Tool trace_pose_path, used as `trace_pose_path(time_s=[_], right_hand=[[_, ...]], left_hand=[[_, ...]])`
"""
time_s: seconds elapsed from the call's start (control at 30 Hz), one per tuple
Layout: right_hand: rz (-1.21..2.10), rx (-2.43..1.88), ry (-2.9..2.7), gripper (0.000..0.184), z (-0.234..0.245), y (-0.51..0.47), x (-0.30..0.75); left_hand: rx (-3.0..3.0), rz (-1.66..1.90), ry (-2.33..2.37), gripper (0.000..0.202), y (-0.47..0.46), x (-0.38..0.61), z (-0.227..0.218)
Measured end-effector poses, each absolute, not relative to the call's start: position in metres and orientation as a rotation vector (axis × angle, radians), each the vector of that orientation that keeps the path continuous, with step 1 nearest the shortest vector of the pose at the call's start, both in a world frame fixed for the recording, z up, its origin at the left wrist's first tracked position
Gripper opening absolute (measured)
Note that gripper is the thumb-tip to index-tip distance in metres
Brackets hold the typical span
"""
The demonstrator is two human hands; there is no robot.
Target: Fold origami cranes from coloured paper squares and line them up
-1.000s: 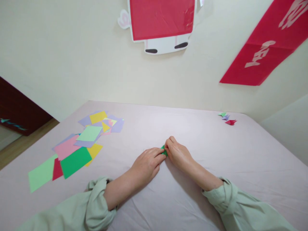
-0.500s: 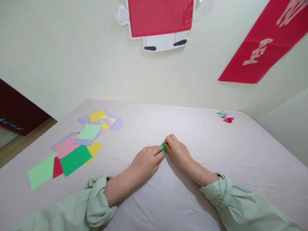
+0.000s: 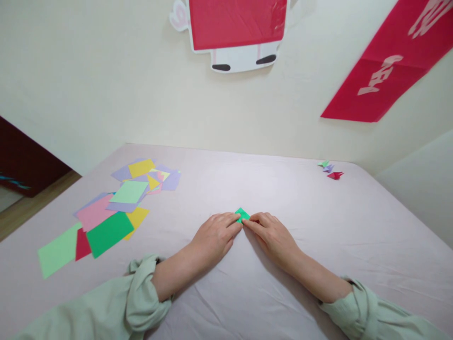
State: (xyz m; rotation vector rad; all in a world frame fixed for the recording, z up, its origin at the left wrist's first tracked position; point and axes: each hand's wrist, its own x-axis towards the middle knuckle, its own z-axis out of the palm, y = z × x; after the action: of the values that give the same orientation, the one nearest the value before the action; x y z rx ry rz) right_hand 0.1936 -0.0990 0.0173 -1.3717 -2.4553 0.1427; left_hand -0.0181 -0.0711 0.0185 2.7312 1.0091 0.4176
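A small folded piece of green paper (image 3: 242, 214) lies on the pale pink cloth-covered surface (image 3: 290, 226) near its middle. My left hand (image 3: 215, 237) rests palm down with its fingertips pressed on the paper's left edge. My right hand (image 3: 272, 234) lies flatter, fingers stretched toward the paper's right edge and touching it. Most of the paper sits under the fingertips; only a small green corner shows. Both sleeves are pale green and rolled up.
A loose spread of coloured paper squares (image 3: 109, 210) lies at the left. Three small folded paper shapes (image 3: 331, 170) sit at the far right corner. Red posters hang on the wall behind. A wooden floor shows past the left edge.
My right hand has lowered and flattened out, fingers now stretched along the surface instead of pinching from above. More of the green paper shows. My left hand has hardly moved.
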Motion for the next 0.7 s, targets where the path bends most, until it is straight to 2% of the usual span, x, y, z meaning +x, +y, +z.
trace_pose_path(time_s=[0.47, 0.7], right_hand=[[-0.016, -1.627, -2.475, 0.033, 0.0239, -0.0894, 0.1901], [-0.145, -1.605, -2.543, 0.039, 0.0239, -0.0979, 0.1868]], left_hand=[[2.724, 0.429, 0.979, 0.031, -0.0712, -0.0183, 0.0196], [2.711, 0.427, 0.982, 0.031, -0.0724, -0.0169, 0.0211]])
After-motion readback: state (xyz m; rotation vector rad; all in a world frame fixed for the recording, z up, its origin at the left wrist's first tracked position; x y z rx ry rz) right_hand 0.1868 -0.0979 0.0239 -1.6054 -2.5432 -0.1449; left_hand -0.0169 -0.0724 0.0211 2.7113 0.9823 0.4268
